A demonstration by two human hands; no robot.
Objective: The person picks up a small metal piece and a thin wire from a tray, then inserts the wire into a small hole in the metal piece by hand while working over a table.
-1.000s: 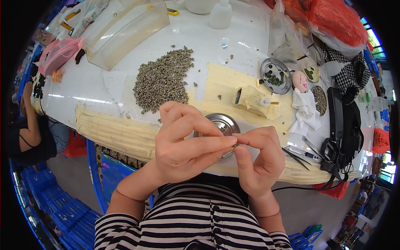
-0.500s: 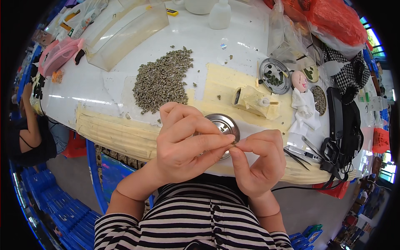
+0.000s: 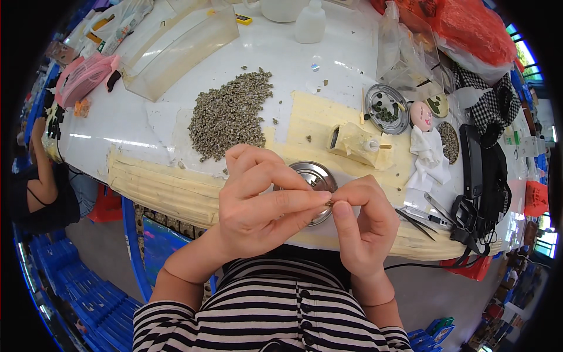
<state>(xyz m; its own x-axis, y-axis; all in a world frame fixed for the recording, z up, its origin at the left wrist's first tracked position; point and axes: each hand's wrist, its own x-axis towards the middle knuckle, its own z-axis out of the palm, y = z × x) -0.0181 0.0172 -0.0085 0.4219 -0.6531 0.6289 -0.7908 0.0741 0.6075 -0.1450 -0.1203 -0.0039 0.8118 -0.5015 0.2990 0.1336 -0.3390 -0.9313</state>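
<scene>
My left hand (image 3: 267, 202) and my right hand (image 3: 366, 226) meet fingertip to fingertip above the table's near edge. Both pinch at one spot, where a tiny metallic part (image 3: 329, 203) barely shows between them; its kind is too small to make out. Partly hidden behind my fingers is a round steel dish (image 3: 314, 171) with a few small bits in it. Beyond my left hand lies a heap of small grey-green metal parts (image 3: 229, 114). A block wrapped in yellowish tape (image 3: 358, 144) stands farther off, to the right of the dish.
On the right are tweezers (image 3: 417, 224), a white cloth (image 3: 427, 152), a steel dish of dark pieces (image 3: 387, 109) and a black strap (image 3: 492, 182). Clear plastic trays (image 3: 182, 53) and a white bottle (image 3: 309, 23) stand at the back. Another person's arm (image 3: 42, 164) shows far left.
My right thumb and fingers have shifted slightly, the thumb now more upright beside the pinch. My left hand stays almost still.
</scene>
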